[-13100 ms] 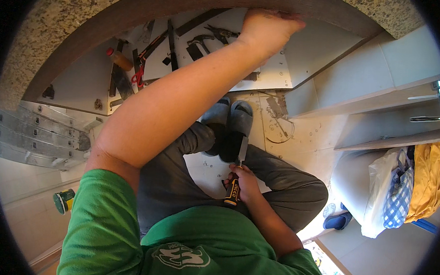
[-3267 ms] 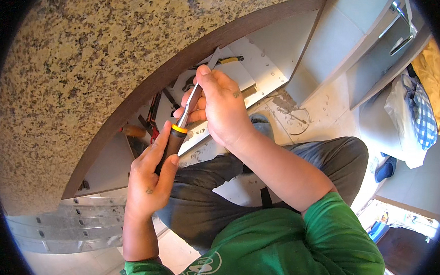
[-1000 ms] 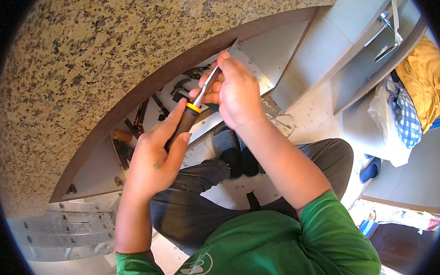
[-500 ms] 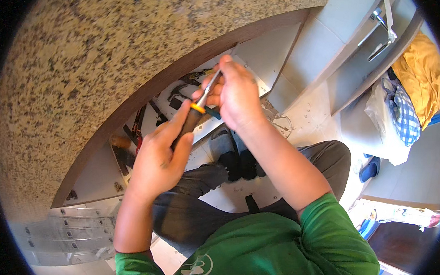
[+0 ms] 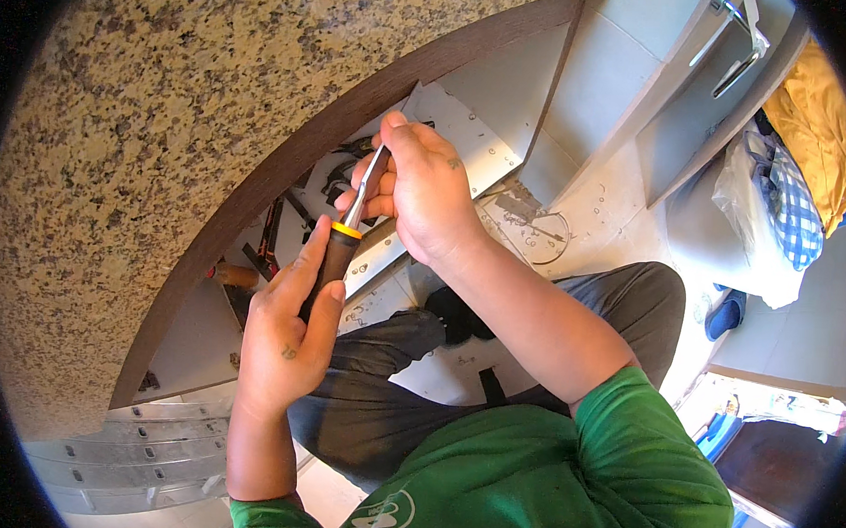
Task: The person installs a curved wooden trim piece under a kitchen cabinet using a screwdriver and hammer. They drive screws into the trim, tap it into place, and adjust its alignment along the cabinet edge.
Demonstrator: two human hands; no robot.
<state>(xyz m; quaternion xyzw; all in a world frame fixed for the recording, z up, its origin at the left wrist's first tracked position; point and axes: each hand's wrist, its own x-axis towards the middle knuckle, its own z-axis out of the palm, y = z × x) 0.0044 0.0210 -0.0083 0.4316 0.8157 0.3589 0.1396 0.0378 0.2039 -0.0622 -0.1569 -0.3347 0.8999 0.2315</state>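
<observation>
Between my hands I hold a chisel (image 5: 334, 260) with a dark handle, a yellow ring and a shiny metal shank. My left hand (image 5: 285, 348) is wrapped round the handle, thumb and forefinger lying along it. Further up, my right hand (image 5: 435, 194) grips the metal blade near its end, with the thumb on top; the fingers hide part of the blade. The chisel is tilted, its handle toward me and its blade pointing away, above the opening of a low cabinet and just in front of the countertop edge.
A curved speckled stone countertop (image 5: 213, 94) with a brown edge overhangs the far left. Inside the cabinet lie several tools, among them red-and-black long-handled ones (image 5: 271, 237). Right of my legs are a plastic bag (image 5: 742, 198), an orange cloth (image 5: 812, 116) and a blue slipper (image 5: 725, 315).
Both hands and the chisel have shifted a little left and toward me in the view. The chisel stands slightly steeper; both hands keep their hold.
</observation>
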